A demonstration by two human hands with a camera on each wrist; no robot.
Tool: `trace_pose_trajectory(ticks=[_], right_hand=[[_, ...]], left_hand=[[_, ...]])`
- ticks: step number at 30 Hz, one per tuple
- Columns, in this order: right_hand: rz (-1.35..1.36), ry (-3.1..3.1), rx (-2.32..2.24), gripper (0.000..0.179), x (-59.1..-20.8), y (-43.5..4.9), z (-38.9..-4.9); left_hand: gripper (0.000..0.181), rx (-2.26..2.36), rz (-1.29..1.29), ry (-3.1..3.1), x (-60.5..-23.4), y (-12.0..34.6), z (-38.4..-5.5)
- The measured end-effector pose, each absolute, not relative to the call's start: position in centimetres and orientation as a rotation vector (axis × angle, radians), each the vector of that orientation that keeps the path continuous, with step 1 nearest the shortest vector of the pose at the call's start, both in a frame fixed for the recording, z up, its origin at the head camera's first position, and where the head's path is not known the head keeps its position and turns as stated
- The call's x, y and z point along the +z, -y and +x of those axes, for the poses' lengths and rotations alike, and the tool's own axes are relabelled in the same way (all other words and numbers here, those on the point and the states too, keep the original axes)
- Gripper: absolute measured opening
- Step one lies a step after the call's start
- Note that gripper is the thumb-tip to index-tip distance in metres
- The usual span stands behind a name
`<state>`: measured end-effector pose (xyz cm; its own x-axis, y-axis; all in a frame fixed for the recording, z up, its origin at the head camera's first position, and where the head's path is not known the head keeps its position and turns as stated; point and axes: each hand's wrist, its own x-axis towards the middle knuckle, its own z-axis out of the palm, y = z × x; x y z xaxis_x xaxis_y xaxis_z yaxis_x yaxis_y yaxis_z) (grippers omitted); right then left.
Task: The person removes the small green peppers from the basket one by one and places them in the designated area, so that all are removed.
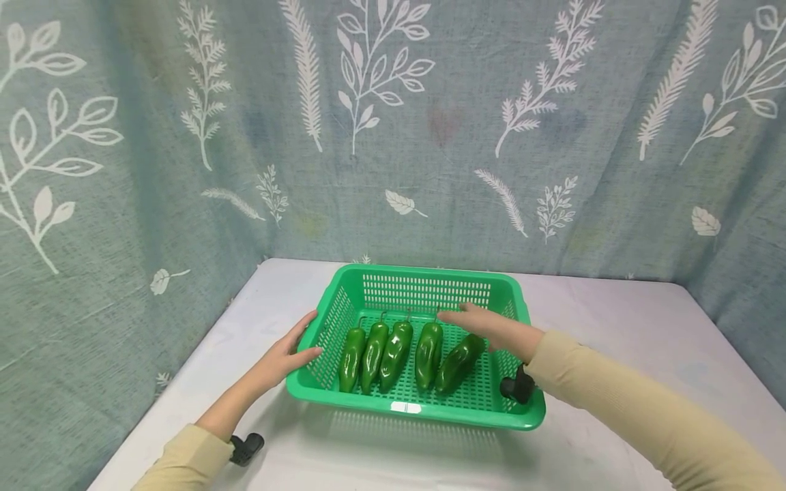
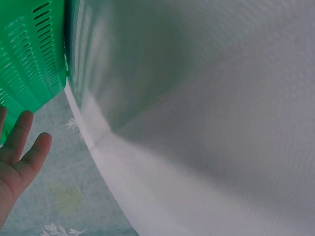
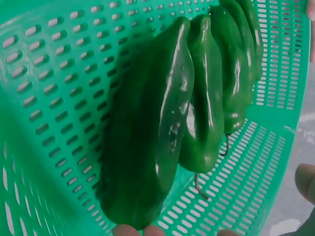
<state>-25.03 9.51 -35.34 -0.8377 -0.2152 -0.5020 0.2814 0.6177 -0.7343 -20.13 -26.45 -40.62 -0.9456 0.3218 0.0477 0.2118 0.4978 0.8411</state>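
Observation:
Several glossy green peppers lie side by side in a green plastic basket with slotted walls. My left hand is at the basket's left rim, thumb and fingers spread and fairly straight; the left wrist view catches its fingers beside the slotted wall. Over the basket's right part reaches my right hand, fingers extended. The rightmost pepper lies slanted below it, leaning toward the neighbouring pepper. In the right wrist view, fingertips show right at the lower end of that large pepper, with the thumb well apart.
The basket is on a white-covered table. Behind and to the sides hangs a blue-green curtain with white leaf prints. A small black device sits at the left wrist, another at the right wrist, close over the basket's right wall.

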Motion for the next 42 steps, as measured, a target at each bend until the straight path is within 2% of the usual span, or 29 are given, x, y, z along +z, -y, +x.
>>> trace_pose_trajectory(ticks=[12, 31, 42], right_hand=[[0.049, -2.280, -0.943, 0.080, -35.4, -9.3, -25.0], [0.056, -2.322, -1.061, 0.086, -38.4, -8.2, -25.0], [0.044, -2.349, -1.012, 0.079, -39.3, -8.0, -25.4]], left_hand=[[0.074, 1.427, 0.442, -2.626, -40.5, 26.3, -20.1], [0.073, 1.449, 0.450, -2.599, -40.6, 26.3, -20.1], [0.073, 1.458, 0.454, -2.599, -40.7, 26.4, -20.2]])
